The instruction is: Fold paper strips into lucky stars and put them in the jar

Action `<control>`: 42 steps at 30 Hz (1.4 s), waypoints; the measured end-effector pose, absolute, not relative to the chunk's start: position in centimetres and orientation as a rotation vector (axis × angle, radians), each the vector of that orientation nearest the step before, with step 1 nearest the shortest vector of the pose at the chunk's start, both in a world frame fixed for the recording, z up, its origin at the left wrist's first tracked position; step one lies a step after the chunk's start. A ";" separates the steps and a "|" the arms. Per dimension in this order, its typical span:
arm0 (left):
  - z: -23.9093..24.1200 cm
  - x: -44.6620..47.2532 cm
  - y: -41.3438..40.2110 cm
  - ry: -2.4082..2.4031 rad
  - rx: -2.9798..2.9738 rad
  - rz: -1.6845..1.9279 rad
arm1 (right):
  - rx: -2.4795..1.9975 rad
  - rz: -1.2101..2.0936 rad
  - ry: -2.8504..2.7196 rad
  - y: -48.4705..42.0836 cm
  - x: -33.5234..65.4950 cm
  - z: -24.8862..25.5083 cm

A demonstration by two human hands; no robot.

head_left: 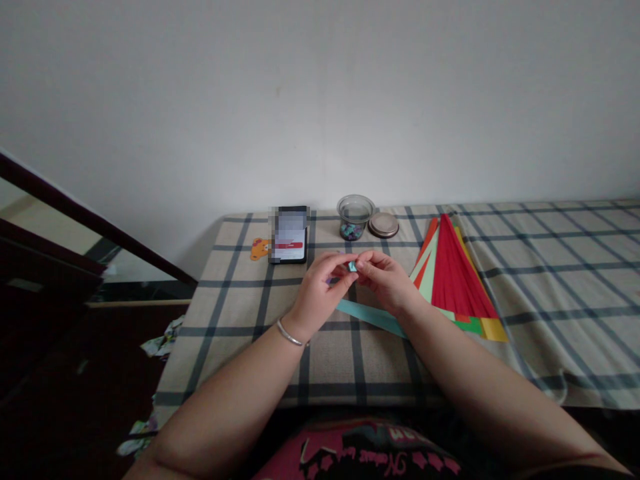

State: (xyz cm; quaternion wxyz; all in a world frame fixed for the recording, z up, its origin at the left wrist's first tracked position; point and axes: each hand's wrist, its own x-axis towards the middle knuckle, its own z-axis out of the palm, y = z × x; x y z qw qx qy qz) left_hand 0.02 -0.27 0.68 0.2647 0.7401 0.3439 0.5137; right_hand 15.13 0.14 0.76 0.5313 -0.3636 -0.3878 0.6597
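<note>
Between the fingertips of both hands is a small folded light-blue paper piece (353, 267). My left hand (325, 280), with a silver bangle at its wrist, pinches it from the left. Thumb and forefinger of my right hand (383, 277) close on it from the right. A light-blue paper strip (370, 319) lies on the cloth below the hands, partly under the right forearm. Something purple shows behind the left fingers, mostly hidden. Beyond the hands stands a clear jar (355, 217) holding small blue and purple folded pieces, with its round lid (384, 225) beside it.
A fan of paper strips (457, 280) in red, orange, green and yellow lies at the right. A phone (291, 235) lies at the back left, next to an orange bear-shaped piece (260, 249). The checked tablecloth (225, 313) meets a white wall behind. A dark rail stands left.
</note>
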 end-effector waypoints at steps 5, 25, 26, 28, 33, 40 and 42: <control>0.8 0.0 -0.3 1.038 2.113 1.440 | -0.877 1.508 -0.987 0.2 15.0 0.8; 1.0 0.1 -0.3 1.147 2.201 1.418 | -0.978 1.464 -1.026 0.0 14.7 0.9; 1.0 0.1 -0.3 1.140 2.189 1.427 | -0.974 1.484 -0.995 0.0 14.7 0.9; 1.0 0.1 -0.4 1.126 2.170 1.436 | -0.960 1.518 -0.950 0.0 14.7 0.9; 0.9 0.0 -0.4 1.116 2.151 1.436 | -0.929 1.553 -0.920 0.1 14.8 0.6; 0.9 0.1 -0.4 1.104 2.142 1.463 | -0.994 1.414 -1.020 0.0 14.6 0.9; 0.9 0.1 -0.4 1.097 2.144 1.467 | -1.002 1.387 -1.040 0.0 14.6 1.1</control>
